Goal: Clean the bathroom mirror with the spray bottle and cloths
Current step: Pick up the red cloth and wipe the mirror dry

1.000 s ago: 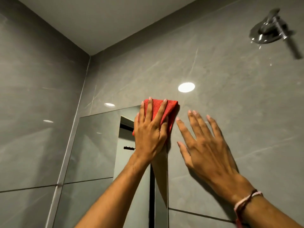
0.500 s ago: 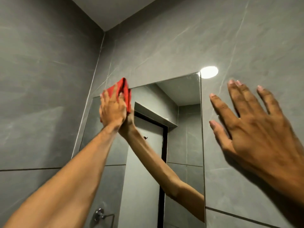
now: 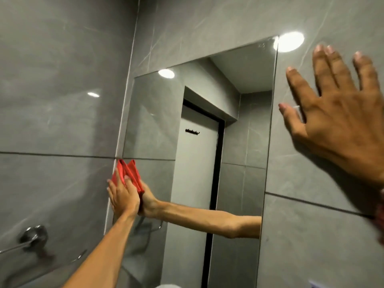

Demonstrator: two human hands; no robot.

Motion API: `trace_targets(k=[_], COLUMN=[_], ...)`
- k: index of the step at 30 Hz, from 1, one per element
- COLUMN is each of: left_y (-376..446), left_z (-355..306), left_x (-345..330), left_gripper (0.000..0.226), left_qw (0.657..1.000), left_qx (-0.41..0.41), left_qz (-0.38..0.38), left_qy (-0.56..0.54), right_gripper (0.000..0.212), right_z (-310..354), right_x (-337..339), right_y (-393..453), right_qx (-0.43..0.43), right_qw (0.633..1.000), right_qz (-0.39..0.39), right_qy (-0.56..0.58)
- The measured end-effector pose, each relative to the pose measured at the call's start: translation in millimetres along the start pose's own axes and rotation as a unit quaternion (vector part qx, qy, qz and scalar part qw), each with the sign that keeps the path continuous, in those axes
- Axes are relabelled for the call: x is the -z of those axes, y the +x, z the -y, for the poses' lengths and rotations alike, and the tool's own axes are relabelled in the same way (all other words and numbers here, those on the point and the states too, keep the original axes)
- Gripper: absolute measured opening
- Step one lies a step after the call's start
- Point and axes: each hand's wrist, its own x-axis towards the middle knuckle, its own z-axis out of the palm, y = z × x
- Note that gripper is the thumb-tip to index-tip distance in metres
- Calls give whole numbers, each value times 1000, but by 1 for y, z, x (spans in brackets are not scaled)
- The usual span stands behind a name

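Note:
A tall frameless mirror [image 3: 245, 84] hangs on the grey tiled wall. My left hand [image 3: 122, 196] presses a folded red cloth [image 3: 121, 170] flat against the mirror's left edge, about halfway down. The glass reflects that hand, arm and cloth. My right hand [image 3: 336, 119] lies flat on the wall tile to the right of the mirror, fingers spread, holding nothing. No spray bottle is in view.
A chrome towel rail bracket [image 3: 33, 235] sticks out of the left side wall, low down. The mirror reflects a pale door with a hook rack and a ceiling light. The side wall meets the mirror wall in a corner just left of the cloth.
My left hand has slid the red cloth down the mirror's left edge from the top corner to mid height. The view has shifted; my right hand stays flat on the wall.

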Motion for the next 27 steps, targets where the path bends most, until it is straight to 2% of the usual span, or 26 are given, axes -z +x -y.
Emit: trace_targets(k=[4, 6, 10, 12, 14, 15, 18, 20, 24, 27], left_y=[-89, -122, -133, -126, -115, -107, -94, -99, -135, -144], left_z=[80, 97, 79, 50, 0, -18, -129, -207, -313, -319], left_x=[17, 24, 28, 25, 10, 9, -7, -21, -43, -46], left_gripper=[55, 55, 53, 52, 51, 51, 52, 53, 60, 59], left_qw=[994, 989, 984, 987, 995, 996, 997, 988, 923, 882], left_qx=[107, 148, 180, 159, 94, 77, -14, -134, -371, -460], left_qz=[0, -4, 3, -9, -11, -18, -6, 9, 78, 94], left_qy=[20, 27, 13, -4, -34, -39, -74, -71, -64, -48], right_gripper=[80, 82, 81, 77, 72, 72, 73, 74, 70, 68], right_z=[-5, -3, 3, 4, 4, 12, 13, 4, -18, -30], right_x=[-31, -39, -21, 0, 26, 35, 53, 53, 51, 50], right_y=[0, -6, -2, -6, -6, -10, -7, -2, 4, 6], right_qx=[-7, -14, -14, -9, -1, 9, 17, 30, 41, 39], right_qw=[999, 1000, 998, 998, 997, 995, 988, 985, 985, 986], right_qz=[-32, -11, 20, 29, 39, 70, 136, 158, 152, 154], right_qy=[-20, 7, 50, 49, 66, 69, 67, 63, 66, 59])
